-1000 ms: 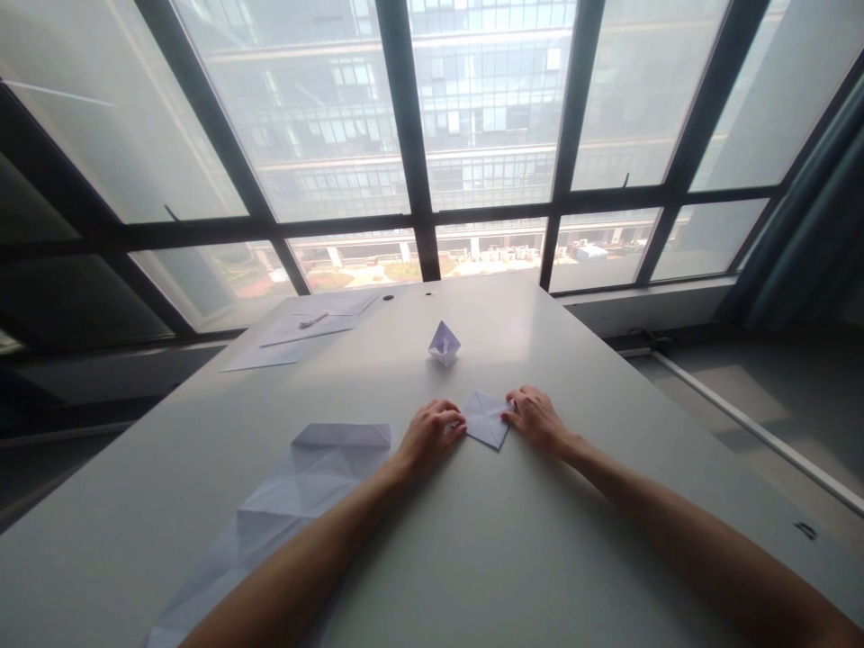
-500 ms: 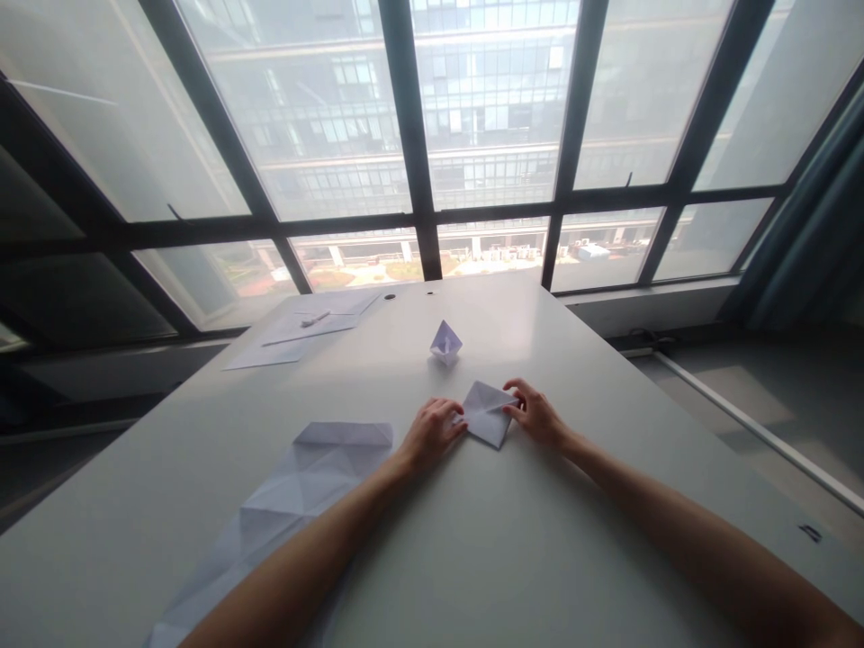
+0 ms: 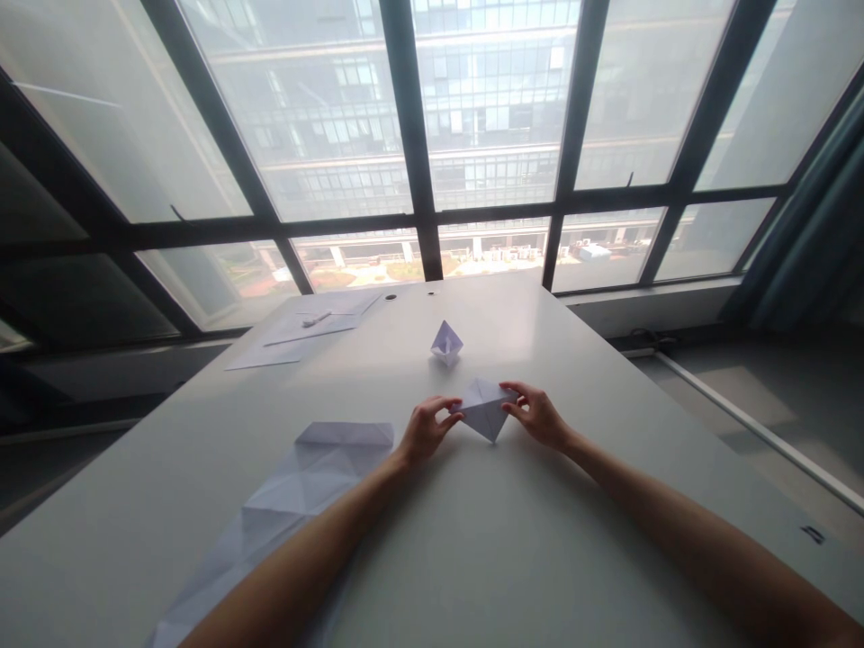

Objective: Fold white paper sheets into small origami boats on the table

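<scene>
Lower left, we see a creased, matte paper sheet [image 3: 297,490] on the smooth white surface [image 3: 540,540]. At centre, our left hand [image 3: 425,427] and right hand [image 3: 540,416] each grip an edge of the folded paper [image 3: 487,412], pointed toward us. Beyond stands a peaked paper boat [image 3: 446,344].

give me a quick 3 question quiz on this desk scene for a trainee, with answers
1. True or false: the left hand and the right hand both hold the folded paper.
2. What stands just beyond that paper, as the person sees it? A) a mug B) an origami boat C) a stapler
3. Fill in: the large creased sheet lies to the ____ of the folded paper.

Key: 1 true; 2 B; 3 left
</scene>
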The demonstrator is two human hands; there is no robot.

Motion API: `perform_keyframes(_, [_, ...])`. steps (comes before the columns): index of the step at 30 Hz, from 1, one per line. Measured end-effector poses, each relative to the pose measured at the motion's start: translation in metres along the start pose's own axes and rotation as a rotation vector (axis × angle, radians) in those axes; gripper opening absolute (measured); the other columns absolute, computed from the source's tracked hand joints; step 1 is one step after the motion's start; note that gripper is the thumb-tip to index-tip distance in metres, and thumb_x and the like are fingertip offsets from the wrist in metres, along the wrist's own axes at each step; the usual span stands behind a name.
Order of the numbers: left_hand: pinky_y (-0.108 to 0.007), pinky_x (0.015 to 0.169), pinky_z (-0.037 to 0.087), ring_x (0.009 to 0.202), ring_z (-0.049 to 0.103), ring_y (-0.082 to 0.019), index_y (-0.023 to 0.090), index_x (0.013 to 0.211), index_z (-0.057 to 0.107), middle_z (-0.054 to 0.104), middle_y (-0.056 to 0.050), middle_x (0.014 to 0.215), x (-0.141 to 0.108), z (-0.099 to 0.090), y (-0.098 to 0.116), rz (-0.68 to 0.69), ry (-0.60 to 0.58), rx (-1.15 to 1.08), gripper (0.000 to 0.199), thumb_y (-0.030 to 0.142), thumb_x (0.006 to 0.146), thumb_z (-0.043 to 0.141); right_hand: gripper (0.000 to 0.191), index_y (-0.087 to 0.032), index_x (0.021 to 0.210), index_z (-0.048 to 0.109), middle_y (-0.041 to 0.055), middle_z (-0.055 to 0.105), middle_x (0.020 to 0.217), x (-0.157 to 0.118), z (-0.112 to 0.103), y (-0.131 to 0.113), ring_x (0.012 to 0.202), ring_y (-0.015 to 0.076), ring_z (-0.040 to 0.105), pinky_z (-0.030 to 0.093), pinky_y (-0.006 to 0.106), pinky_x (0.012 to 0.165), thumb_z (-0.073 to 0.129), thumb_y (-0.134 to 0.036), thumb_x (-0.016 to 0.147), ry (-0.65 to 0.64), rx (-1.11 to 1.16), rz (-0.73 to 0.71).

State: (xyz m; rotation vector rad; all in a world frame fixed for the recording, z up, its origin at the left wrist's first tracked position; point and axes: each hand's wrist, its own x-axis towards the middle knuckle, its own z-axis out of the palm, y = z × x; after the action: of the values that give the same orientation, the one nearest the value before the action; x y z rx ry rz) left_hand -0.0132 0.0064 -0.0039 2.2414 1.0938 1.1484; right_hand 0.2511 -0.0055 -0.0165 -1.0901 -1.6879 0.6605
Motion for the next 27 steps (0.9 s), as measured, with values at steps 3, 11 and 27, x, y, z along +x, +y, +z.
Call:
perform_keyframes(3, [-0.035, 0.084, 0.054, 0.091, 0.068, -0.022, 0.020, 0.110, 0.074, 0.072, -0.007, 0.100, 0.000, -0.002, 0.002, 0.016, 0.008, 0.014, 0.024, 0.032, 0.090, 0.070, 0.039, -0.018, 0.121, 0.065, 0.0112, 0.069, 0.117, -0.001, 0.001, 0.000, 0.086, 0.0201, 0.065, 0.055, 0.035, 0.072, 0.064, -0.027, 0.084, -0.021, 0.008, -0.014])
perform_keyframes(11, [-0.034, 0.078, 0.053, 0.083, 0.064, -0.020, 0.022, 0.103, 0.076, 0.066, -0.006, 0.090, -0.001, -0.001, 0.006, 0.077, 0.059, -0.032, 0.019, 0.036, 0.091, 0.070, 0.014, -0.020, 0.096, 0.071, 0.0065, 0.063, 0.097, -0.001, -0.002, -0.011, 0.086, 0.0190, 0.062, 0.054, 0.031, 0.068, 0.064, -0.030, 0.088, 0.024, -0.057, -0.087])
perform_keyframes(27, [-0.037, 0.086, 0.053, 0.094, 0.066, -0.021, 0.023, 0.088, 0.074, 0.070, -0.007, 0.098, -0.002, -0.005, 0.020, 0.174, 0.044, 0.021, 0.015, 0.028, 0.096, 0.062, 0.016, -0.024, 0.097, 0.072, 0.0068, 0.072, 0.095, -0.006, -0.006, -0.023, 0.093, 0.0225, 0.064, 0.049, 0.041, 0.090, 0.056, -0.023, 0.095, -0.031, -0.305, -0.266])
